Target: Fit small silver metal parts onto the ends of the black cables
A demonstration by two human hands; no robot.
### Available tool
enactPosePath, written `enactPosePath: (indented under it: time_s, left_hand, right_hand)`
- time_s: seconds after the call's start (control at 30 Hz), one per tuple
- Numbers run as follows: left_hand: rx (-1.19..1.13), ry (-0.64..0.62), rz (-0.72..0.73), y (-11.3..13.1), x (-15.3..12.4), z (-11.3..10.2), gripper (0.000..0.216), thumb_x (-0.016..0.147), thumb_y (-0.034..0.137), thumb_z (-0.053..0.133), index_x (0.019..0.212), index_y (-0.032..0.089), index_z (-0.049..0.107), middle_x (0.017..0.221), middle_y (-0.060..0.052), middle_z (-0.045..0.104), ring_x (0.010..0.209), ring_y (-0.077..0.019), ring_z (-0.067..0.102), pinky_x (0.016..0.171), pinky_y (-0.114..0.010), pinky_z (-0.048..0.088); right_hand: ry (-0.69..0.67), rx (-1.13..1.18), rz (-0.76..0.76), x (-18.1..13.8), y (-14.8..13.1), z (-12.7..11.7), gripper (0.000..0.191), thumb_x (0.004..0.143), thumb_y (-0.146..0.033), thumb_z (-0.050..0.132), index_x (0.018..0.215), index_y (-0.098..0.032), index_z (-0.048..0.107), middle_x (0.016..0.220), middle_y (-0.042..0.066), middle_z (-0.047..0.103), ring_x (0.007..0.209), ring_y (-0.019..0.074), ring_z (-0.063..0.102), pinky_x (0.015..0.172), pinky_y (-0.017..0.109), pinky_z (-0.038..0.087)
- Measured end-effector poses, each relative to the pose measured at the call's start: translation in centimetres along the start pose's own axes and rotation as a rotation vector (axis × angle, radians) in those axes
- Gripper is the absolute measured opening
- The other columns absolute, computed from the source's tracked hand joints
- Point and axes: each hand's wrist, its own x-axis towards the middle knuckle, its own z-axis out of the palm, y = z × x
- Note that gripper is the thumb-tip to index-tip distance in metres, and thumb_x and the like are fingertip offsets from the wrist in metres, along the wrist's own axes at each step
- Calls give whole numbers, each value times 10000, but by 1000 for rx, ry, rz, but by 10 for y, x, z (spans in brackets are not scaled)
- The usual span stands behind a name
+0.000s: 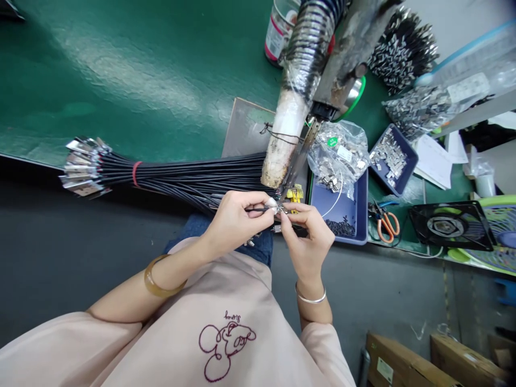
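My left hand is closed in a pinch on the end of a black wire from the bundle. My right hand is also closed, fingers pinched on a small metal terminal where the two hands meet. Just above them hangs the tip of a soldering iron on a wrapped arm. The bundle of black wires, tied with a red band, runs left across the green table, ending in metal tabs.
A blue tray with a bag of metal parts sits right of my hands. Another blue tray, orange-handled scissors, a small fan and cardboard boxes lie further right.
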Motion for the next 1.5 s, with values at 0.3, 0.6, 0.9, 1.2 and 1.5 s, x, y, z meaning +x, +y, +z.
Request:
enactPosePath:
  time_s: [0.3, 0.6, 0.9, 1.2, 1.5]
  left_hand:
    - [-9, 75, 18, 5, 6, 3, 111, 786, 194, 623, 720, 119, 672, 549, 50, 398, 520, -59, 307, 483, -190, 263]
    - [11, 32, -34, 3, 3, 2, 131, 791, 197, 615, 716, 109, 678, 539, 49, 405, 517, -56, 307, 481, -181, 256]
    - [47, -119, 21, 2, 0, -9, 133, 853, 191, 606, 768, 112, 671, 561, 47, 468, 518, -63, 369, 487, -183, 311]
    - [182, -496, 301, 8, -3, -40, 189, 912, 148, 586, 797, 122, 734, 625, -13, 683, 525, -80, 560, 533, -182, 406]
    - [69, -304, 189, -3, -8, -32, 261, 847, 125, 530, 946, 82, 768, 603, -17, 663, 504, -91, 561, 467, -174, 395]
  right_hand:
    - [45, -128, -103, 8, 1, 4, 141, 861, -107, 686, 817, -234, 639, 924, 20, 747, 865, 151, 719, 794, 297, 593]
    - [3, -192, -191, 1, 0, 3, 165, 854, -71, 670, 845, -217, 593, 959, 57, 760, 876, 135, 732, 776, 242, 592]
    - [14, -212, -255, -12, 2, -4, 214, 815, -46, 725, 885, -211, 610, 1042, 78, 780, 919, 156, 758, 799, 239, 612]
    - [-272, 328, 388, -12, 1, -5, 141, 947, -284, 613, 848, -235, 526, 655, -81, 600, 487, 80, 621, 464, 187, 517]
    - [-35, -272, 47, -27, -18, -9, 57, 916, -272, 657, 921, -216, 668, 589, -71, 570, 458, 59, 484, 492, 206, 398]
